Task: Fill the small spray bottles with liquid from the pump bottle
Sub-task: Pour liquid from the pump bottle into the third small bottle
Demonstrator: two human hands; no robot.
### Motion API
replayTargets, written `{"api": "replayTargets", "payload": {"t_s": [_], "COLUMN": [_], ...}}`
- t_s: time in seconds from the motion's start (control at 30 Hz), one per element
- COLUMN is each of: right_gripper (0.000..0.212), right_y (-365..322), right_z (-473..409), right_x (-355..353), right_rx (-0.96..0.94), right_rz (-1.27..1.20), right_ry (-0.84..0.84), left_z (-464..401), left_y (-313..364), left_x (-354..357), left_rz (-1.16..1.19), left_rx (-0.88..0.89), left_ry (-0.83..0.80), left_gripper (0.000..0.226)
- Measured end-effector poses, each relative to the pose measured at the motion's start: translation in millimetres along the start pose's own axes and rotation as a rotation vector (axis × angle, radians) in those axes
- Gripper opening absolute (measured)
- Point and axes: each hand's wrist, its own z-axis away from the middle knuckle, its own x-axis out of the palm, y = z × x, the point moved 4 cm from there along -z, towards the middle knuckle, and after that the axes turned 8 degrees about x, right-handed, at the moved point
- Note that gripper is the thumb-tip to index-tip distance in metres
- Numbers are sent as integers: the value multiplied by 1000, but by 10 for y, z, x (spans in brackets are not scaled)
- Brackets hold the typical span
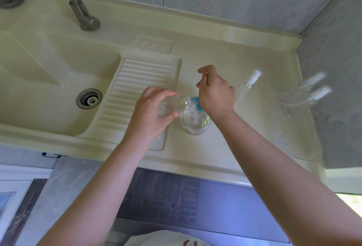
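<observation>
Left hand [150, 108] wrapped round a small clear bottle [170, 106], held tilted, its mouth touching the blue nozzle [195, 103] of the pump bottle [195, 123]. Pump bottle upright on the counter [225, 147], just right of the ribbed drainboard [141, 81], partly full of clear liquid. Right hand [215, 92] on top of the pump head, fingers bent over it; whether pressing or merely resting, cannot tell.

Step in hand, by the look of it: pumping liquid into the small bottle. To do well: keep the mouth snug against the nozzle tip, slightly below it, so nothing runs down the outside. Press straight down, slow and full, then release fully before the next stroke. Steady the pump bottle through the pressing hand; a sideways push could tip or slide it. Watch the level through the clear wall and stop short of the neck.

One spray top [248, 85] lying on the counter to the right; two more [315, 87] farther right, blurred.
</observation>
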Motion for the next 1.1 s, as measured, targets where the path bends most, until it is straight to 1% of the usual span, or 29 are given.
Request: {"api": "replayTargets", "payload": {"t_s": [0.07, 0.17, 0.23, 0.37, 0.47, 0.53, 0.57, 0.67, 0.7, 0.8, 0.93, 1.1], "right_gripper": [31, 29, 30, 33, 33, 33, 34, 32, 32, 33, 34, 30], "right_y": [15, 61, 44, 46, 68, 70, 75, 81, 82, 71, 73, 85], "right_z": [-12, -92, -116, -84, -39, -37, -49, -118, -124, -79, -11, -78], "right_x": [14, 0, -23, 6, 37, 19, 16, 14, 13, 22, 50, -3], "right_rx": [25, 120, 135, 95, 60, 64, 84, 180, 186, 145, 133, 168], "right_rz": [-14, -143, -195, -136, -42, -18, -42, -216, -231, -153, -161, -221], "right_ry": [-21, -140, -186, -169, -71, -56, -76, -179, -192, -159, -78, -160], "left_z": [0, -13, -23, -21, -19, -24, -22, -38, -37, -27, -20, -48], "left_y": [-9, 1, 6, -4, -23, -30, -29, -11, -9, -17, -42, 0], "left_x": [13, 5, -2, -3, 3, 12, 15, 15, 18, 14, 19, 1], "left_rz": [1, 23, 23, 27, 7, 5, 8, 11, 14, 20, 12, 21], "left_rx": [-6, -13, -6, -8, -12, -20, -23, -3, 2, 0, -11, -6], "left_ry": [-5, -8, -8, 0, -6, -15, -17, -10, -6, 4, -6, -15], "left_gripper": [49, 49, 49, 49, 49, 49, 49, 49, 50, 50, 50, 50]}}
